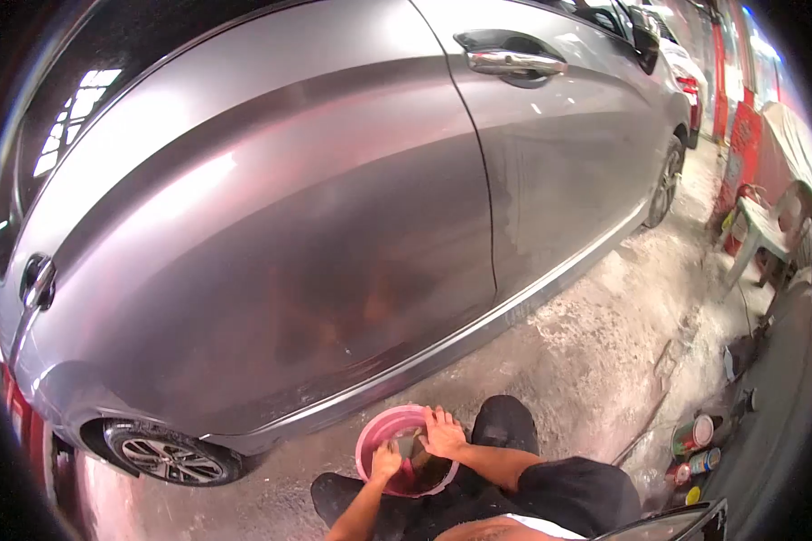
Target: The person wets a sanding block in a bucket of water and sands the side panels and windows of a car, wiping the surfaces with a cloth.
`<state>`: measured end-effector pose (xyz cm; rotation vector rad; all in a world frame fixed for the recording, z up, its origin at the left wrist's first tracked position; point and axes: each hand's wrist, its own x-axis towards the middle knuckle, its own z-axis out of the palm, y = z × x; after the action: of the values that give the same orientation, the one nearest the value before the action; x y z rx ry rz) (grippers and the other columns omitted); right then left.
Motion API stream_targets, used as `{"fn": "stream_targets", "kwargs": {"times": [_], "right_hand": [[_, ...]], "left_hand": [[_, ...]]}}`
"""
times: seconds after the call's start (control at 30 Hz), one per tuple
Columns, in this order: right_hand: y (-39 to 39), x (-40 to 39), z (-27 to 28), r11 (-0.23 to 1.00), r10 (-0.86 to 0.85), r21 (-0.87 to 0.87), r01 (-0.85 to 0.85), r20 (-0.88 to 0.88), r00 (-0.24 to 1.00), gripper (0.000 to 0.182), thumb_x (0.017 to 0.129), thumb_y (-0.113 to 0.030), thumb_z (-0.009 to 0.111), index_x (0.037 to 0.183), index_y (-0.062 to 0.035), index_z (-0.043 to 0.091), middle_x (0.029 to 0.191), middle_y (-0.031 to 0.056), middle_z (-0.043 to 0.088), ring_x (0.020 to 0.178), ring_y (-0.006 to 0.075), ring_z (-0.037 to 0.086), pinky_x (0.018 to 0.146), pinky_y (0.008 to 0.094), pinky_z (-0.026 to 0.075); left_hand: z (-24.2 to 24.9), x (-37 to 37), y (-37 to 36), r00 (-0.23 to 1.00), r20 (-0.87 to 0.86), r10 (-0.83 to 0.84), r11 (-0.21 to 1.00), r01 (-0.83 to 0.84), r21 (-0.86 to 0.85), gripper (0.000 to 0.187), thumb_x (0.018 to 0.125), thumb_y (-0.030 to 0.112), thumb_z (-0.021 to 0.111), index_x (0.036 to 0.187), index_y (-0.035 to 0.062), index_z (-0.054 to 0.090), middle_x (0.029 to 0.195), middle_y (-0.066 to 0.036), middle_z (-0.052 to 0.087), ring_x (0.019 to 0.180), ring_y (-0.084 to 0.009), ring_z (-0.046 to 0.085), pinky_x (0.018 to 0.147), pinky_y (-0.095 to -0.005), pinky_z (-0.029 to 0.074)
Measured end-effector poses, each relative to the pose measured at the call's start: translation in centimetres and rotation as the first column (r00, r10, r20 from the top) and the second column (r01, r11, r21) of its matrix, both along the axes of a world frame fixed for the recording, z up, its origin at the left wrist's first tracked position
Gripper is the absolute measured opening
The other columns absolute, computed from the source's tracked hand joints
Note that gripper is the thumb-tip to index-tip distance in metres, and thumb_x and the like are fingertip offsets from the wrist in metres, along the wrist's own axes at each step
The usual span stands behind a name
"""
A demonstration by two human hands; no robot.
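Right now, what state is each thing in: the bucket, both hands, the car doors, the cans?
Pink bucket: upright on the floor, dark liquid inside.
Left hand: inside the bucket, holding something small.
Right hand: resting on the bucket's rim.
Car doors: shut.
Cans: lying on their sides.

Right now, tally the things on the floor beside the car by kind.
Pink bucket: 1, both hands at it, left hand and right hand
Cans: 2, second can
Yellow lid: 1
White chair: 1
Total: 5
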<state>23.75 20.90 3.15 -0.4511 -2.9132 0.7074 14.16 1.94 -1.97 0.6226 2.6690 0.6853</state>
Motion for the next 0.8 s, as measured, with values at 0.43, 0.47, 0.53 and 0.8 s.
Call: {"fn": "stream_targets", "kwargs": {"times": [0.43, 0.47, 0.53, 0.8], "right_hand": [[0.1, 0.1, -0.1, 0.997, -0.032, -0.064, 0.032, -0.006, 0.999, 0.073, 0.085, -0.033, 0.061, 0.144, -0.0020, 0.031, 0.136, 0.0249, 0.041, 0.122, 0.0398, 0.046, 0.097, 0.0514, 0.045], [0.3, 0.1, 0.6, 0.996, -0.033, -0.084, 0.035, 0.026, 0.999, 0.072, 0.084, -0.032, 0.062, 0.143, -0.0015, 0.033, 0.135, 0.0244, 0.043, 0.121, 0.0391, 0.047, 0.095, 0.0510, 0.046], [0.4, 0.1, 0.6, 0.994, -0.049, -0.096, 0.051, 0.025, 0.998, 0.073, 0.084, -0.032, 0.063, 0.143, -0.0016, 0.033, 0.134, 0.0239, 0.043, 0.121, 0.0391, 0.047, 0.095, 0.0509, 0.046], [0.2, -0.1, 0.7, 0.994, -0.048, -0.094, 0.053, 0.054, 0.997, 0.078, 0.085, -0.034, 0.063, 0.147, -0.0037, 0.027, 0.138, 0.0231, 0.041, 0.124, 0.0395, 0.045, 0.099, 0.0501, 0.043]], "left_hand": [[-1.3, 2.8, -1.0, 0.972, 0.236, -0.004, 0.980, 0.051, -0.193, 0.042, 0.090, 0.035, 0.052, 0.116, 0.0038, 0.064, 0.106, -0.029, 0.065, 0.106, -0.0460, 0.060, 0.091, -0.0512, 0.047], [-6.0, 1.9, -2.4, 0.978, 0.188, -0.087, 0.994, 0.098, -0.051, 0.040, 0.091, 0.034, 0.051, 0.112, 0.0031, 0.065, 0.105, -0.029, 0.065, 0.108, -0.0451, 0.059, 0.092, -0.0509, 0.047], [-4.3, 2.5, -1.8, 0.946, 0.227, -0.232, 0.964, 0.255, -0.079, 0.040, 0.091, 0.034, 0.051, 0.116, 0.0048, 0.064, 0.106, -0.029, 0.064, 0.109, -0.0444, 0.059, 0.093, -0.0504, 0.046], [-4.0, 2.8, -1.2, 0.911, 0.372, -0.177, 0.956, 0.249, -0.156, 0.039, 0.092, 0.032, 0.050, 0.117, 0.0052, 0.063, 0.111, -0.028, 0.063, 0.110, -0.0438, 0.059, 0.094, -0.0493, 0.046]]}}
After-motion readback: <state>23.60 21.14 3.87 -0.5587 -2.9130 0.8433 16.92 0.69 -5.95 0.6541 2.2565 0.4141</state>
